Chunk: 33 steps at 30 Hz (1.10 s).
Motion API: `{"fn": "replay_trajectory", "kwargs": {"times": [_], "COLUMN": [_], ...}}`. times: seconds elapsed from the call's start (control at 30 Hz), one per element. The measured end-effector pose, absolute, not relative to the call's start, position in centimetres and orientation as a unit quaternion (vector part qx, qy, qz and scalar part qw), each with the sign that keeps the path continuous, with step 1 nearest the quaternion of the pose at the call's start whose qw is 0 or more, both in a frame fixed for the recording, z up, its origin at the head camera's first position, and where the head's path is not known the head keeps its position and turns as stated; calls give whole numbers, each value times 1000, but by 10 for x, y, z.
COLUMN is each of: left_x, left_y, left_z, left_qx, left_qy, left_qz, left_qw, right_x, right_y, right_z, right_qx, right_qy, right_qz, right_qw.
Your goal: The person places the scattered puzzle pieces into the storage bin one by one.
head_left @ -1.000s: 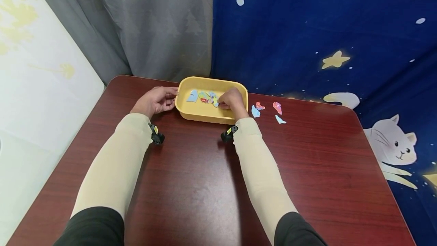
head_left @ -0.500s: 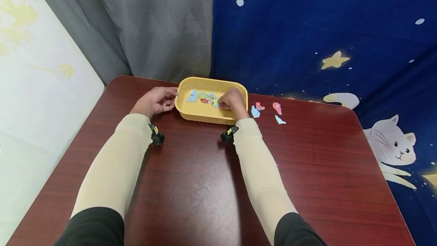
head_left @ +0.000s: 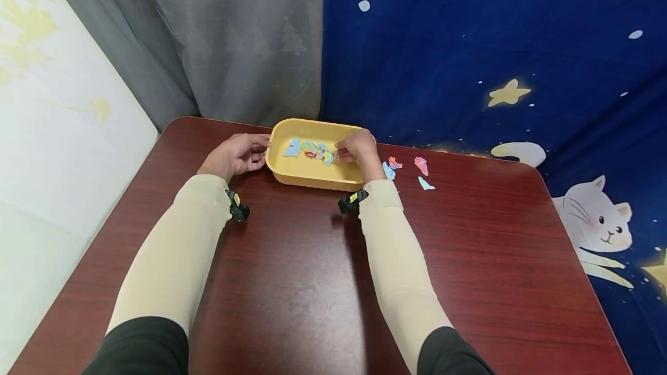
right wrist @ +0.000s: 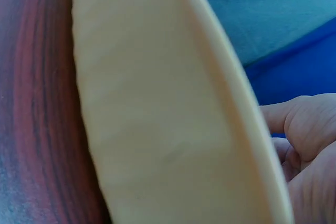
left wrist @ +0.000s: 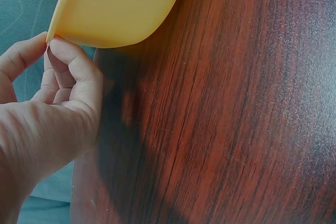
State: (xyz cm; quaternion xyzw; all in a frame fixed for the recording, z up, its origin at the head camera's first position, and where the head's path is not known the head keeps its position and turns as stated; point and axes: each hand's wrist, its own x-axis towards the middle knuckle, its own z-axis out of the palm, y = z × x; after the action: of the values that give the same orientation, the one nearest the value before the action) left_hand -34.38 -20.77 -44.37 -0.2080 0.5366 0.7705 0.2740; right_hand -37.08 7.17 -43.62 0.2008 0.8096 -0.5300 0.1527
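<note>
A yellow rectangular tray [head_left: 312, 180] stands at the back of the table. My left hand [head_left: 239, 154] pinches its left rim between thumb and forefinger, seen close in the left wrist view. Inside lie a pale blue flat piece [head_left: 292, 148] and, to its right, a cluster of colourful printed pieces [head_left: 318, 153] that look like puzzle pieces. Over the tray's right half hovers my right hand [head_left: 359, 144], fingers loosely bent just right of the cluster, with nothing visible between them. The tray wall hides its fingertips in the right wrist view.
On the table right of the tray lie a red piece [head_left: 394, 162], a pale blue piece [head_left: 388, 171] partly behind my right wrist, a pink-red piece [head_left: 421, 165] and a light blue sliver [head_left: 426, 183]. Grey [head_left: 250, 28] and blue curtains [head_left: 443, 62] hang behind the table's back edge.
My right hand has come up slightly and away to the right from the cluster, its fingers loosening. My left hand keeps its place on the rim.
</note>
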Motion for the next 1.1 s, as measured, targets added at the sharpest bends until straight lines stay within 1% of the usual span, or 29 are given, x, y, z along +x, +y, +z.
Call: {"fn": "replay_trajectory", "kwargs": {"times": [0.17, 0.3, 0.47, 0.6, 0.7, 1.1], "left_x": [-344, -344, -344, -343, -344, -344], "left_y": [-209, -209, -208, -209, -210, -210], "left_z": [-444, -444, -443, -442, -442, -443], "left_qx": [-211, -213, -214, -214, -214, -217], "left_qy": [535, 535, 537, 536, 536, 532], "left_qz": [770, 768, 766, 767, 768, 770], "left_qw": [276, 280, 281, 279, 278, 280], "right_x": [-366, -364, -363, -359, -357, -348], "right_y": [77, 84, 94, 103, 112, 147], "right_z": [-424, -415, -407, -401, -399, -400], "right_qx": [197, 192, 188, 187, 192, 217], "right_qy": [790, 772, 767, 763, 758, 748], "right_qz": [-565, -593, -601, -610, -615, -621], "right_qw": [132, 126, 121, 105, 95, 85]}}
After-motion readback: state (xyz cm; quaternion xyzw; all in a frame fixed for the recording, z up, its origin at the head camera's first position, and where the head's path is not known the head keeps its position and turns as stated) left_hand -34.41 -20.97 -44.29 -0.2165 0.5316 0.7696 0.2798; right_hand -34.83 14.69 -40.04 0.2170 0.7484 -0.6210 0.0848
